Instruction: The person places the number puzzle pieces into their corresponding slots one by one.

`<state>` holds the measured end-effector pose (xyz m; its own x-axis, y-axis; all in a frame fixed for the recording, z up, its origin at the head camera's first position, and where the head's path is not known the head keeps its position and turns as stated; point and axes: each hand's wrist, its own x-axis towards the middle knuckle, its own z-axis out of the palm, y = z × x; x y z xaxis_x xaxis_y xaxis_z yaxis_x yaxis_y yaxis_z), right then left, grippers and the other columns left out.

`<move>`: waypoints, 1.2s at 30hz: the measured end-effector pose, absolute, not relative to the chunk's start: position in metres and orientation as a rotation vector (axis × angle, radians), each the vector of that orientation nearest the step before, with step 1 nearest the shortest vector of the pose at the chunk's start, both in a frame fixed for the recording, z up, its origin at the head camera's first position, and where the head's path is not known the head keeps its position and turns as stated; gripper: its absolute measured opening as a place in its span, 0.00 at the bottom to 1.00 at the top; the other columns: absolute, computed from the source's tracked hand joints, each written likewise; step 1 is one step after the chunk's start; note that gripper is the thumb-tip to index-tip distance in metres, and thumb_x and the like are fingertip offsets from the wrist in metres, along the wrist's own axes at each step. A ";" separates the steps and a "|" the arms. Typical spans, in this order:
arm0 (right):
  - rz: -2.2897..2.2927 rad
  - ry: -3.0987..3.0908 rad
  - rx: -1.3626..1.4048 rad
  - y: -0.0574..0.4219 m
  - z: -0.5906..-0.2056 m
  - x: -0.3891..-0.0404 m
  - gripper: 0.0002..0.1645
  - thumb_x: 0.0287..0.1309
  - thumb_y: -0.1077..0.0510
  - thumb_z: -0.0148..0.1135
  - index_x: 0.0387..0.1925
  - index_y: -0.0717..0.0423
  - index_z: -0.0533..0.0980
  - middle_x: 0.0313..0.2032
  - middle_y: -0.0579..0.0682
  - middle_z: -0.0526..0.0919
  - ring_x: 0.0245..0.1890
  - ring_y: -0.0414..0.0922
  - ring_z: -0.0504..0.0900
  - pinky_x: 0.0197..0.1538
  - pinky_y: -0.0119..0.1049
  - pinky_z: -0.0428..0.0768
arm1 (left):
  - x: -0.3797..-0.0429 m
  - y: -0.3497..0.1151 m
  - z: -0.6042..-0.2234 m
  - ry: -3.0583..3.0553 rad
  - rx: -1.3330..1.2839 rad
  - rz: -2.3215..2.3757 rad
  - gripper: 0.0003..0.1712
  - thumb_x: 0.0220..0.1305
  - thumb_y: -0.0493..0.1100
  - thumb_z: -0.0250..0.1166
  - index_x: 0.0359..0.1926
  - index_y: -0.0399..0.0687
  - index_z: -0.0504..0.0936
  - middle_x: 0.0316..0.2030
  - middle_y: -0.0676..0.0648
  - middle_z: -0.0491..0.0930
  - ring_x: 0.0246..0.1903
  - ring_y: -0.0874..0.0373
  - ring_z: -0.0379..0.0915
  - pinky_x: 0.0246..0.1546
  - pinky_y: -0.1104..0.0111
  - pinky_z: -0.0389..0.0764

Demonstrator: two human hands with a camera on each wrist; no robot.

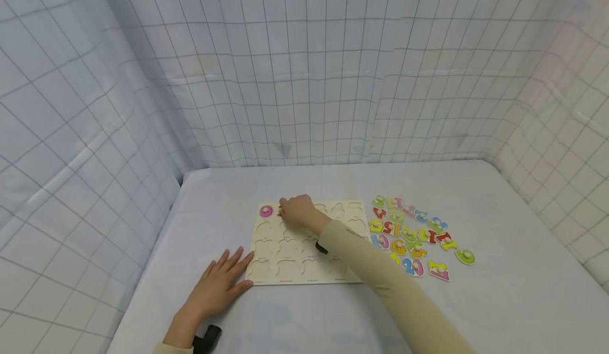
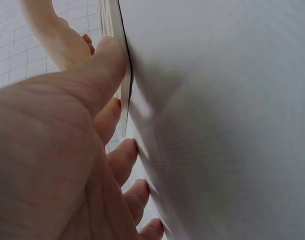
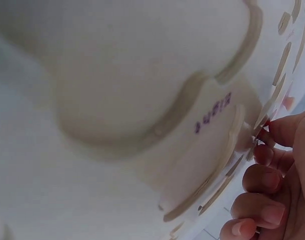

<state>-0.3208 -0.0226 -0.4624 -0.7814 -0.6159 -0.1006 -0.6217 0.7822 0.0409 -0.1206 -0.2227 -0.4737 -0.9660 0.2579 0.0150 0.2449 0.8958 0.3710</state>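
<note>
A pale wooden number puzzle board (image 1: 280, 279) lies flat on the table, cut with rows of recesses. At its top left corner sits a pink zero piece (image 1: 266, 211) with a knob. Beside that piece, over the top row, my right hand (image 1: 298, 212) pinches a small red number piece (image 1: 280, 211) between thumb and index finger; most of it is hidden by the hand. In the right wrist view the other fingers (image 3: 257, 207) are curled near the board. My left hand (image 1: 216, 285) lies with fingers spread at the board's left edge, its thumb (image 2: 110, 60) against the board.
Right of the board, many colourful knobbed number pieces (image 1: 398, 247) lie scattered, among them a green zero (image 1: 465, 257) and a yellow-and-pink piece (image 1: 439, 270). A white cloth covers the table (image 1: 514, 290). Grid-patterned curtains (image 1: 333, 79) stand behind and at both sides.
</note>
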 end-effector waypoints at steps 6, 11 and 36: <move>0.112 2.882 -0.958 -0.021 -0.460 -0.321 0.16 0.73 0.47 0.39 0.43 0.50 0.70 0.20 0.46 0.73 0.24 0.42 0.76 0.32 0.38 0.76 | -0.124 -0.221 -0.473 3.031 0.413 0.583 0.37 0.64 0.64 0.56 0.70 0.56 0.65 0.69 0.43 0.57 0.68 0.38 0.46 0.62 0.39 0.49; 0.114 2.878 -0.953 -0.019 -0.460 -0.321 0.16 0.74 0.47 0.38 0.43 0.50 0.70 0.22 0.46 0.74 0.26 0.43 0.78 0.33 0.38 0.77 | -0.125 -0.220 -0.474 3.029 0.413 0.586 0.37 0.64 0.63 0.57 0.70 0.56 0.65 0.69 0.43 0.57 0.68 0.38 0.46 0.62 0.39 0.48; -0.065 2.954 -0.869 0.084 -0.431 -0.312 0.20 0.71 0.44 0.46 0.29 0.51 0.70 0.17 0.45 0.70 0.16 0.41 0.69 0.19 0.34 0.66 | -0.126 -0.225 -0.481 3.030 0.405 0.594 0.37 0.64 0.65 0.55 0.70 0.59 0.63 0.70 0.44 0.56 0.69 0.38 0.45 0.63 0.40 0.46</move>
